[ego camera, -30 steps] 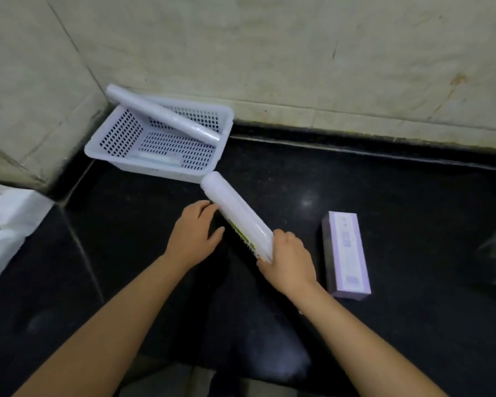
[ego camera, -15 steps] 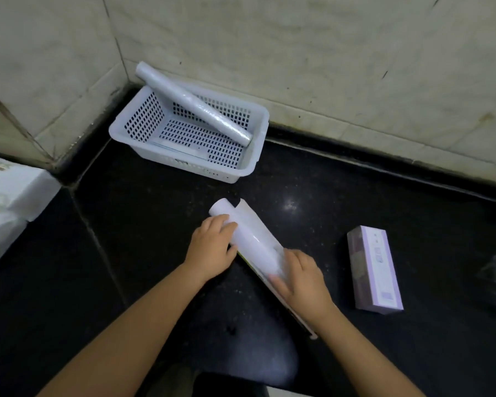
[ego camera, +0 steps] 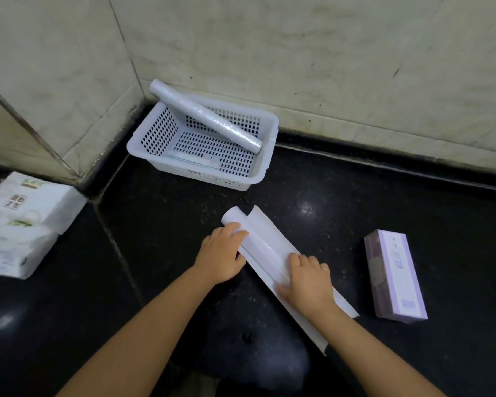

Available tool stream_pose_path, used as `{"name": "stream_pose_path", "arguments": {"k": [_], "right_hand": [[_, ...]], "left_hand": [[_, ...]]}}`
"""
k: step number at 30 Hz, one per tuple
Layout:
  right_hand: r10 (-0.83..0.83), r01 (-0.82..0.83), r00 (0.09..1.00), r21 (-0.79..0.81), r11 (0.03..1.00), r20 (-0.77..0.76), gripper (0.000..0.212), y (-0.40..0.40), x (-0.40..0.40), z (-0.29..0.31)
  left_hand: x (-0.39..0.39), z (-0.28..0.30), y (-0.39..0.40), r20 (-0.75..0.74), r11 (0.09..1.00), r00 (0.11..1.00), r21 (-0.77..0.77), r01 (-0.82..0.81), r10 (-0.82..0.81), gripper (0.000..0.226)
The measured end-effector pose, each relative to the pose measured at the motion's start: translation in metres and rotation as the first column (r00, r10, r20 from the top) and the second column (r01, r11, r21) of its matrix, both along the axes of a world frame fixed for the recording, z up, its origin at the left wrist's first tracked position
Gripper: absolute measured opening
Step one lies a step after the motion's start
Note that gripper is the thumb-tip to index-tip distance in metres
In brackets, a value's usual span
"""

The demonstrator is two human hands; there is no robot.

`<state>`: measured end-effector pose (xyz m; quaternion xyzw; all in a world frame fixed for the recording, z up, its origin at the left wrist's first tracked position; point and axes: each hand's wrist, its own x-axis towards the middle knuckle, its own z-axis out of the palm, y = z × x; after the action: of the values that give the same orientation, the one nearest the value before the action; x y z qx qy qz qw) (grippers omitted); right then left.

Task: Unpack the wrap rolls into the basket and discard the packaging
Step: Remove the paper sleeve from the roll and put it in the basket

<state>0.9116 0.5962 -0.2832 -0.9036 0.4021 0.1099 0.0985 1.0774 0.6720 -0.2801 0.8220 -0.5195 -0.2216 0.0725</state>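
A white wrap roll [ego camera: 265, 250] lies on the black counter inside its paper wrapper [ego camera: 269, 229], which is spread open around it. My left hand [ego camera: 221, 255] grips the roll's far end. My right hand [ego camera: 307, 279] presses down on the roll's near part and the wrapper. A white perforated basket [ego camera: 166, 131] stands in the corner by the wall. One clear wrap roll [ego camera: 205, 120] rests slanted across the basket, its far end on the back rim.
A purple box [ego camera: 395, 275] lies on the counter right of my hands. White tissue packs [ego camera: 23, 222] sit at the left edge. A flat packet [ego camera: 194, 160] lies on the basket floor. Marble walls close the corner behind.
The paper wrapper has unrolled and opened flat around the roll. My left hand moved onto the roll's far end, and my right hand shifted from gripping its end to pressing on top.
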Motion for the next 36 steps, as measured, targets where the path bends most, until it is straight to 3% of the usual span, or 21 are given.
{"name": "stream_pose_path", "arguments": {"k": [4, 7, 10, 13, 18, 22, 25, 29, 36], "right_hand": [[-0.015, 0.015, 1.000, 0.038, 0.999, 0.011, 0.046, -0.003, 0.003, -0.005], [-0.056, 0.046, 0.994, 0.109, 0.993, 0.090, 0.035, -0.007, -0.002, -0.003], [-0.035, 0.015, 0.988, 0.131, 0.991, 0.150, 0.040, -0.011, -0.009, 0.002], [0.034, -0.059, 0.981, 0.125, 0.990, 0.193, 0.052, -0.020, -0.012, 0.013], [0.190, -0.193, 0.936, -0.018, 0.981, 0.298, 0.052, -0.052, 0.008, 0.058], [0.210, -0.201, 0.885, -0.065, 0.977, 0.416, 0.050, -0.088, 0.042, 0.094], [0.186, -0.165, 0.873, -0.085, 0.983, 0.451, 0.047, -0.117, 0.067, 0.111], [0.137, -0.104, 0.870, -0.095, 0.990, 0.473, 0.045, -0.156, 0.101, 0.120], [0.023, -0.006, 0.907, -0.043, 0.999, 0.421, 0.048, -0.195, 0.146, 0.095]], "left_hand": [[0.003, 0.004, -0.004, 0.024, 0.999, 1.000, 0.044, -0.009, 0.008, 0.051], [0.003, 0.007, -0.002, 0.019, 0.998, 0.998, -0.009, -0.058, 0.058, 0.051], [0.004, 0.010, 0.003, 0.019, 0.984, 0.987, -0.087, -0.155, 0.157, 0.054], [0.005, 0.028, 0.008, 0.146, 0.968, 0.972, -0.199, -0.154, 0.185, 0.058], [0.021, 0.069, -0.001, 0.387, 0.931, 0.916, -0.363, 0.044, 0.107, 0.055], [0.042, 0.101, -0.024, 0.355, 0.887, 0.907, -0.460, -0.043, 0.228, 0.049], [0.062, 0.111, -0.046, 0.245, 0.822, 0.914, -0.551, -0.143, 0.324, 0.041], [0.105, 0.101, -0.076, 0.275, 0.855, 0.892, -0.480, -0.197, 0.360, 0.039], [0.191, 0.060, -0.135, 0.523, 0.972, 0.821, -0.163, -0.168, 0.229, 0.029]]}}
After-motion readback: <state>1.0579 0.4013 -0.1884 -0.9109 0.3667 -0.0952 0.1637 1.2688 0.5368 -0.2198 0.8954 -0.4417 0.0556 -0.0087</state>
